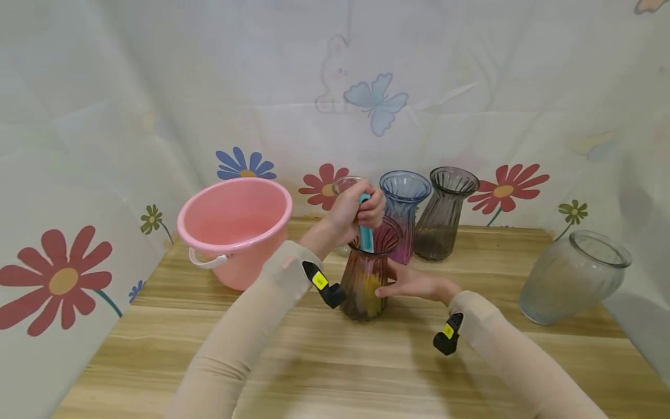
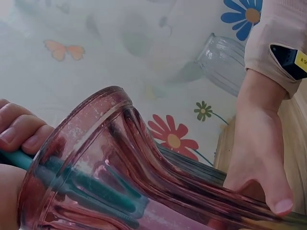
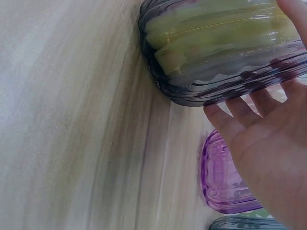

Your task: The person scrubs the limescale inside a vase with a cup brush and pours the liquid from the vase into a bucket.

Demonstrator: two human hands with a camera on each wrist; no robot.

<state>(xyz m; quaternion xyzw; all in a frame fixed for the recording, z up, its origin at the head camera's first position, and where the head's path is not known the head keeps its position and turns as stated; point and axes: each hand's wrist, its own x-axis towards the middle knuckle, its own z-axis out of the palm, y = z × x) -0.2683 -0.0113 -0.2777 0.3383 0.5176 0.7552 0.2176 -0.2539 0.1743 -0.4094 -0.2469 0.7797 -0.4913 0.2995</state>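
My left hand [image 1: 349, 214] grips the teal handle of a sponge brush [image 1: 366, 235] above the mouth of a ribbed glass vase [image 1: 353, 285]. The vase runs from reddish-pink at the rim to dark grey at the base and stands upright on the table. Through the glass, the brush's yellow sponge head [image 3: 216, 38] shows low inside. My right hand [image 1: 419, 283] holds the vase's lower body from the right, with the thumb on the near side and the fingers [image 3: 245, 112] round the far side. In the left wrist view, the teal handle [image 2: 91, 189] passes down through the flared neck.
A pink bucket [image 1: 235, 238] with a white handle stands at the left. Behind the held vase are a blue-and-pink vase [image 1: 404, 203], a grey vase [image 1: 442, 221] and a partly hidden clear glass [image 1: 342, 185]. One frosted vase [image 1: 567, 285] stands at the table's [image 1: 324, 372] right side.
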